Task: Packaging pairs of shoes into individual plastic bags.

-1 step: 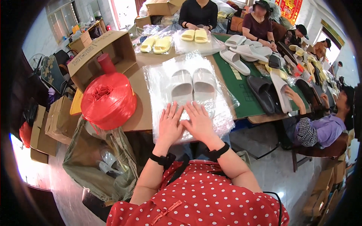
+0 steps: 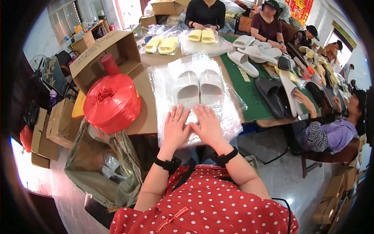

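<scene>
A pair of light grey slide slippers (image 2: 211, 90) lies side by side on a stack of clear plastic bags (image 2: 165, 84) at the table's front edge. Whether the pair is inside the top bag or on it, I cannot tell for sure. My left hand (image 2: 177, 124) rests flat on the plastic just below the left slipper, fingers spread. Beside it, my right hand (image 2: 206, 124) lies flat below the right slipper, its fingertips close to the heel. The thumbs nearly meet. Neither hand grips anything.
A big red twine roll (image 2: 112, 103) and an open carton (image 2: 103, 54) stand at left, above a green sack (image 2: 97, 171). Yellow slippers (image 2: 161, 45) lie at the far side. More slippers (image 2: 257, 52) cover the green mat (image 2: 249, 91) at right, where co-workers sit.
</scene>
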A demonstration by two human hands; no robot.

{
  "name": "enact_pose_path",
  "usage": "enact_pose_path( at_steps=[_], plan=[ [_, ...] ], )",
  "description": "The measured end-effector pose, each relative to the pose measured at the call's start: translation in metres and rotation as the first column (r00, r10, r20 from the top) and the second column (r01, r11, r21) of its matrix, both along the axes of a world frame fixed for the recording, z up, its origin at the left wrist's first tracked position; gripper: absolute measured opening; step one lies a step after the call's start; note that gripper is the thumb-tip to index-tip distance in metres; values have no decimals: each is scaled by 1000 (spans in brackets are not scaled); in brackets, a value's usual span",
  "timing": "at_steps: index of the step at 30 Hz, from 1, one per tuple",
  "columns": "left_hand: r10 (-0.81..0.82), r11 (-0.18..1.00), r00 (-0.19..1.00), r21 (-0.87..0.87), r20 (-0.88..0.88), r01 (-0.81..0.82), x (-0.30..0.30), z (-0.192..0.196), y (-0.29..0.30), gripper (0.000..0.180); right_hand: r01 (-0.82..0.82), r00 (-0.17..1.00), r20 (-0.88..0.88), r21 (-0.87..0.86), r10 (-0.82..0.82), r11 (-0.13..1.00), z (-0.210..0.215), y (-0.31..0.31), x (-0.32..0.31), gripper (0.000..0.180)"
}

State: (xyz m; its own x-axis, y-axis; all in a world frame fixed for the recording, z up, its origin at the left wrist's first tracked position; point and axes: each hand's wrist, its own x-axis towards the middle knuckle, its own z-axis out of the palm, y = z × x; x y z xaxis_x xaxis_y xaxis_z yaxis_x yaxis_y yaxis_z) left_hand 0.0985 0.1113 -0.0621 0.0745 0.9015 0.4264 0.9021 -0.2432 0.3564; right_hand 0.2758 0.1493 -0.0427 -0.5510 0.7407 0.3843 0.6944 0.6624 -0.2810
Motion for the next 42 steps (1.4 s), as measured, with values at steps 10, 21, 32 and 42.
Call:
enact_pose_path(
  at_steps=[10,21,32,42],
  plan=[
    [134,971,956,159,260,-180,6,-15,3,83,244,952,-193,6,-238,970,-27,14,41,72],
    [293,956,915,-108,276,-273,5,6,16,85,243,944,-230,-8,-238,970,-32,15,42,74],
    [166,985,954,-76,248,-152,2,28,23,75,249,940,-233,-37,-250,968,-32,16,42,73],
    [8,987,622,-105,783,120,23,45,16,77,215,905,-364,-52,-219,975,-25,11,47,74]
  ],
)
